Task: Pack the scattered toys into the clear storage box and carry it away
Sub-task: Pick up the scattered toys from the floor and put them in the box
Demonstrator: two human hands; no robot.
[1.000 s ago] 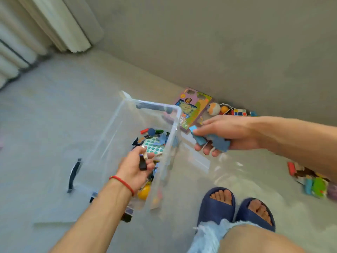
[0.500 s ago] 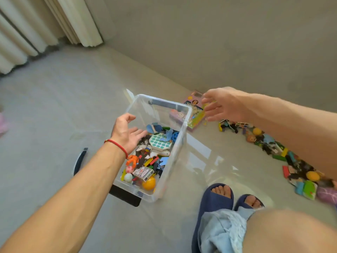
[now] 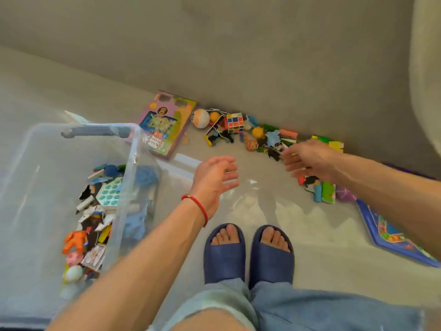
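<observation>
Right, I'm looking down at the floor [image 3: 310,247] where it meets the grey wall [image 3: 238,56], and both hands are out in front with nothing in them. My left hand [image 3: 214,180] hangs in the air over bare floor, fingers spread and loosely bent, a red string bracelet [image 3: 196,206] on the wrist. My right hand [image 3: 307,161] is reaching over the row of loose toys [image 3: 269,139] along the foot of the wall, fingers slack and apart; it's blurred, and I can't tell whether the fingertips touch anything, but nothing is gripped. The clear storage box [image 3: 133,168] sits on the floor at the left, well apart from both hands, with a heap of small toys in its bottom: an orange figure [image 3: 74,240], a white pad with teal dots [image 3: 109,192], a pale ball [image 3: 72,273]. Just beyond the box's far right corner lies a purple card box [image 3: 171,120], flat, close to the wall. Next along the wall come a white-and-orange ball [image 3: 200,118] and a puzzle cube [image 3: 235,123], then a jumble of small bits running under my right hand. Near the floor's right edge lies a flat blue board [image 3: 393,237]. Two feet in dark blue slippers [image 3: 248,254] stand side by side below my hands.
</observation>
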